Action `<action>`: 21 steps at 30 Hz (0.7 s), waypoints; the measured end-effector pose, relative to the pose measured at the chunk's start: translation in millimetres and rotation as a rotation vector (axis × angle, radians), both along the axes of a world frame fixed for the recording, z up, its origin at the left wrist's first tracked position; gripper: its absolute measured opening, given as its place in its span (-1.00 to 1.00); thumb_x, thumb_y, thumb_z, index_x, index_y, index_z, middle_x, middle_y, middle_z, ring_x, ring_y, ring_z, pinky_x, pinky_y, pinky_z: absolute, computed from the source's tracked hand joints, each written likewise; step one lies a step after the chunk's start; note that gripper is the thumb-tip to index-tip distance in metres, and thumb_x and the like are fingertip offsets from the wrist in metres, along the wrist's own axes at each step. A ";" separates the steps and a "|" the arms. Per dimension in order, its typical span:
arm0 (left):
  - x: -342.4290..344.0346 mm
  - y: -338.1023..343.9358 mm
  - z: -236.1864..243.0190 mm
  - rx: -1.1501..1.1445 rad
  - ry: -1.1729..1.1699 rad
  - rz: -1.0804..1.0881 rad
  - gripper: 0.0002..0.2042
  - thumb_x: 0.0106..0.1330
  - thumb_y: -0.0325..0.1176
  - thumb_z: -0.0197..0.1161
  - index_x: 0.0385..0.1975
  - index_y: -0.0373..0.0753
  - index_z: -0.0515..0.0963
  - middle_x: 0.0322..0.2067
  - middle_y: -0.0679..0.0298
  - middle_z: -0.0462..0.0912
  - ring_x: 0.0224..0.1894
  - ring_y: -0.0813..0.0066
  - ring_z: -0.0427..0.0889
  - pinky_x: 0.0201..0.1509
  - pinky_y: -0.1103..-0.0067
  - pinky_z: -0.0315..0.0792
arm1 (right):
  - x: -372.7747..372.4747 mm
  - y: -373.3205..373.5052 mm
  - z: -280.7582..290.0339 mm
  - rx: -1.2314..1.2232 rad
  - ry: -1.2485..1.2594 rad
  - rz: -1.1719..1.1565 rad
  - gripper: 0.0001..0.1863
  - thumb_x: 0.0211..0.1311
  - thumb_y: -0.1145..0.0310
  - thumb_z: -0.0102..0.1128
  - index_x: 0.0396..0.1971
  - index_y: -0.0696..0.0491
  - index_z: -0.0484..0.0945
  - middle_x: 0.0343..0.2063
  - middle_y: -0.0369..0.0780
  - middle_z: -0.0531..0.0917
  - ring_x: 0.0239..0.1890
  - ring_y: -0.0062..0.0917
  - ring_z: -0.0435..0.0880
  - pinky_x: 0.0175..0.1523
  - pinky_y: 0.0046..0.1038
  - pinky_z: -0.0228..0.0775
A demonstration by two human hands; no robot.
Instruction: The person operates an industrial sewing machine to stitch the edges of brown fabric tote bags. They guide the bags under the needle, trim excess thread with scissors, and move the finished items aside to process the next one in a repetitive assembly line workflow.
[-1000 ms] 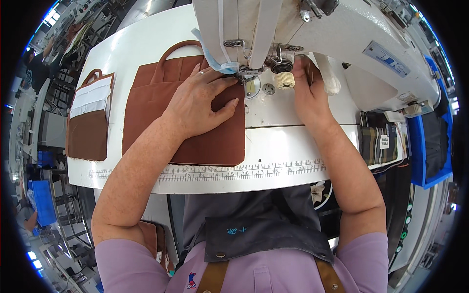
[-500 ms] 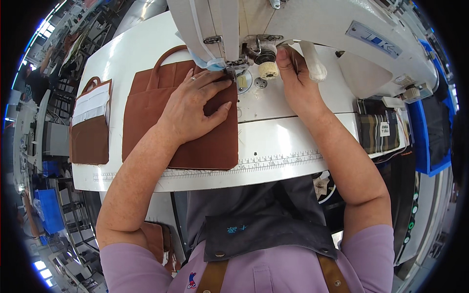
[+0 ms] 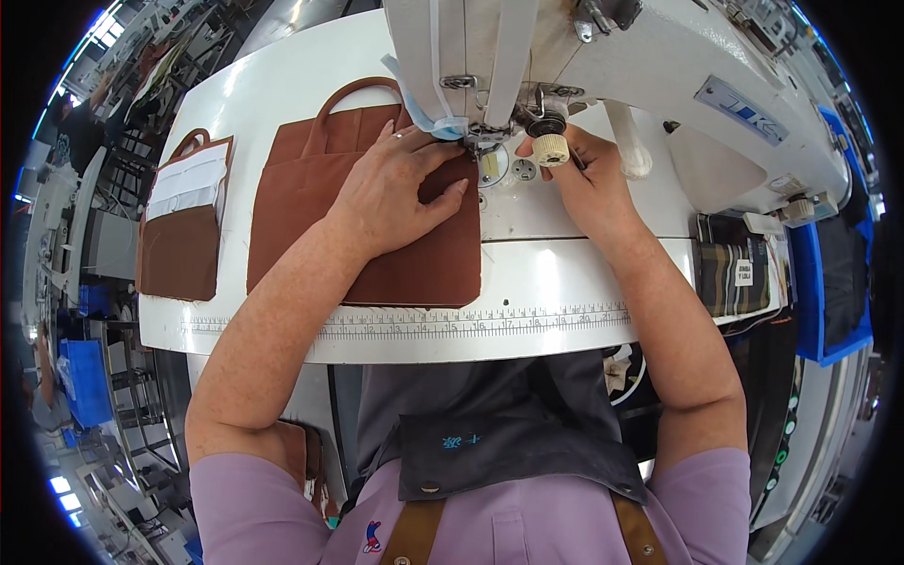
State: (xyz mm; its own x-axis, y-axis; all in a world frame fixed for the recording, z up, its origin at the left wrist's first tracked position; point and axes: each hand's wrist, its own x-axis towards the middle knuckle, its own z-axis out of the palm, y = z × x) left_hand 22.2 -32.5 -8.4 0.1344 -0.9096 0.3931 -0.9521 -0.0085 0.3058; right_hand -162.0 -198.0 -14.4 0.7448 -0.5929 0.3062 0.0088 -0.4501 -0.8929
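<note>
A reddish-brown leather bag panel [image 3: 377,273] with a looped handle [image 3: 350,94] lies flat on the white sewing table. My left hand [image 3: 400,193] rests on it, fingers spread, their tips close to the presser foot [image 3: 485,141] of the sewing machine [image 3: 621,56]. The panel's right edge runs beneath the needle area. Beside the cream tension knob [image 3: 551,150], my right hand [image 3: 595,179] has its fingers curled in. A small dark thing shows at those fingers, too little of it to name. The knob hides part of the fingertips.
Left of the panel lies a smaller brown bag piece [image 3: 179,259] with a white patch. A printed ruler [image 3: 471,325] runs along the table's front edge. To the right sit a striped dark fabric pouch [image 3: 730,278] and a blue bin [image 3: 819,348].
The panel has slid away from me, its near edge now farther from the ruler, with my left hand still on it. My right hand has shifted left, closer in behind the knob.
</note>
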 end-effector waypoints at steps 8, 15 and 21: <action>-1.0 0.7 -0.9 -0.012 0.014 0.023 -0.61 0.27 -0.20 0.40 0.02 -0.28 0.69 0.01 0.06 0.70 0.13 0.04 0.63 0.33 0.19 0.45 | -5.2 -3.8 9.0 -0.160 0.284 0.000 -0.72 0.47 0.16 0.26 -0.16 0.10 0.69 -0.39 -0.22 0.71 -0.31 -0.52 0.64 -0.14 -0.47 0.48; -5.3 4.0 7.4 -0.187 -0.221 -0.109 -0.68 0.17 -0.13 0.46 -0.22 -0.22 0.68 -0.15 0.24 0.69 -0.08 0.17 0.69 0.18 0.15 0.50 | -6.9 2.6 4.6 -0.620 0.259 -0.105 -0.70 0.30 0.08 0.38 -0.19 -0.01 0.61 -0.39 -0.24 0.70 -0.32 -0.31 0.73 -0.29 -0.25 0.56; -45.5 -7.0 14.7 -0.010 0.041 0.120 -0.74 0.01 -0.28 0.47 -0.50 -0.25 0.51 -0.39 0.21 0.58 -0.31 0.16 0.64 -0.22 0.35 0.54 | -7.3 -0.7 2.5 -0.692 0.223 -0.007 -0.72 0.28 0.22 0.42 -0.12 0.05 0.66 -0.25 -0.15 0.62 -0.22 -0.14 0.68 -0.15 -0.19 0.56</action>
State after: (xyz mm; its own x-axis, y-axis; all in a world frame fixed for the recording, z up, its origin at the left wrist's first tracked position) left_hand -23.2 -39.5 6.3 0.2581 -0.8821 0.3940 -0.9310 -0.1182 0.3453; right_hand -169.3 -198.7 -11.9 0.8303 -0.3233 0.4540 -0.1452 -0.9119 -0.3838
